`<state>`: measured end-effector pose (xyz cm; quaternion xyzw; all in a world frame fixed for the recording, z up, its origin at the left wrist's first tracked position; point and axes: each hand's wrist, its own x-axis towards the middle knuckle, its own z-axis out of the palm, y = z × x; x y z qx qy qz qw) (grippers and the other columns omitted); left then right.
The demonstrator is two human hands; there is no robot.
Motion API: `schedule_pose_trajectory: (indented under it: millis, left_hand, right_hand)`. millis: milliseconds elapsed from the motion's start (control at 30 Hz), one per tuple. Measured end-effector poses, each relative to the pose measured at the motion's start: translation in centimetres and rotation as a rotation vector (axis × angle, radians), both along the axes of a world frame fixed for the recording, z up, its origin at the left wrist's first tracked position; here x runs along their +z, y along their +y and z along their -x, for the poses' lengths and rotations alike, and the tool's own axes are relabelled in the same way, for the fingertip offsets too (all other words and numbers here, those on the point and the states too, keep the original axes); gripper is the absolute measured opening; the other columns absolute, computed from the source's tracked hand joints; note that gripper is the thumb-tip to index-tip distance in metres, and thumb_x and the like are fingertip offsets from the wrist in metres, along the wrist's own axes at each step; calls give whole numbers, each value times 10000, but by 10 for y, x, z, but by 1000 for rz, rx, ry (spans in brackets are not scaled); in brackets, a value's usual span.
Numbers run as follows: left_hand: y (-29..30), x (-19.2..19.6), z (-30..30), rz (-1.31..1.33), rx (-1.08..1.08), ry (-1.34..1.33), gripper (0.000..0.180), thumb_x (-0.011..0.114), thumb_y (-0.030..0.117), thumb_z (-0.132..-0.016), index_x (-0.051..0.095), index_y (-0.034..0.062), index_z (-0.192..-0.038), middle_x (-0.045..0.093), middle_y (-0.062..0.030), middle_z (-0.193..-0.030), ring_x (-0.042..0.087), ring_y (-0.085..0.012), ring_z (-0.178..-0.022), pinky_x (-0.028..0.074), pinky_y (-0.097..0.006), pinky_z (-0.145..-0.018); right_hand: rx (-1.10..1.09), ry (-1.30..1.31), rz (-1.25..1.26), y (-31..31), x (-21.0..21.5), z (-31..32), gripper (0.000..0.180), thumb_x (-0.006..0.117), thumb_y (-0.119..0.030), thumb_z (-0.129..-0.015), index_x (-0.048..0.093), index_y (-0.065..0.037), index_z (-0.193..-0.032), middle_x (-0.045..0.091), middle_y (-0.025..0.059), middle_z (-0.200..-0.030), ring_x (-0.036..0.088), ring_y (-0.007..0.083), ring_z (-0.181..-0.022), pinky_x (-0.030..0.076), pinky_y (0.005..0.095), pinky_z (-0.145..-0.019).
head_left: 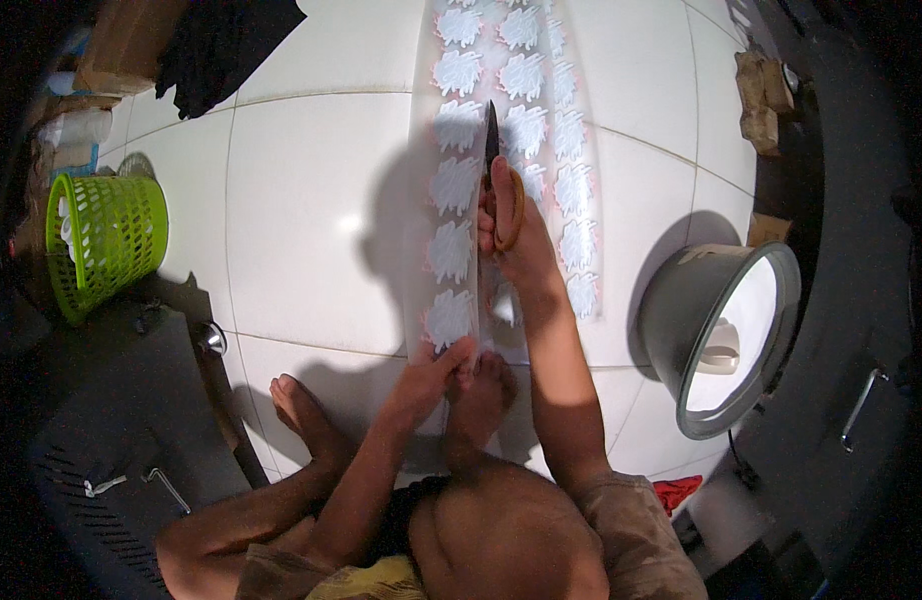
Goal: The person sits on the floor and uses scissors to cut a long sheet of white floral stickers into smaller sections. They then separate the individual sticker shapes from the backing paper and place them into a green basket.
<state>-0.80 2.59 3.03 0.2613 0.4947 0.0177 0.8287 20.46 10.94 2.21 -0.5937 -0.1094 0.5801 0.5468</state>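
Note:
A long translucent plastic sheet (451, 185) lies on the floor, running away from me. It bears rows of white scribbled patches with pinkish edges. My right hand (511, 230) is closed round orange-handled scissors (493, 140), their dark blades pointing away from me along the sheet. A slit separates the left row of patches from the rest on the near side of the scissors. Whether the blades are apart is hard to make out. My left hand (436, 378) pinches the near end of that left strip, close to my foot (481, 395).
A green perforated basket (121, 235) stands at the left, near a dark cabinet (121, 400). At the right, a grey bucket (681, 320) with a white inside lies tipped toward a dark cabinet (851, 330). Black cloth (221, 50) lies at the far left.

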Motion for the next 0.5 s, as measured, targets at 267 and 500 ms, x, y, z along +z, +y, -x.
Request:
schedule_pose_trajectory:
  millis: [267,500]
  left_hand:
    - [-4,-7,2,142,138,-81,267,643,291,-1012,539,65,-1109,581,-6,-816,557,-113,-690,487,-272,-638]
    - [7,13,-3,137,55,11,241,639,303,-1013,551,87,-1074,574,5,-810,556,-114,-689,486,-271,-634]
  right_hand:
    - [39,-101,79,16,12,-10,582,475,-702,-969,523,-145,-805,428,-57,-607,389,71,-499,305,252,-469]
    - [0,-75,33,33,6,-17,651,507,-731,-935,568,-89,-847,446,-43,-612,404,74,-488,322,238,-467]
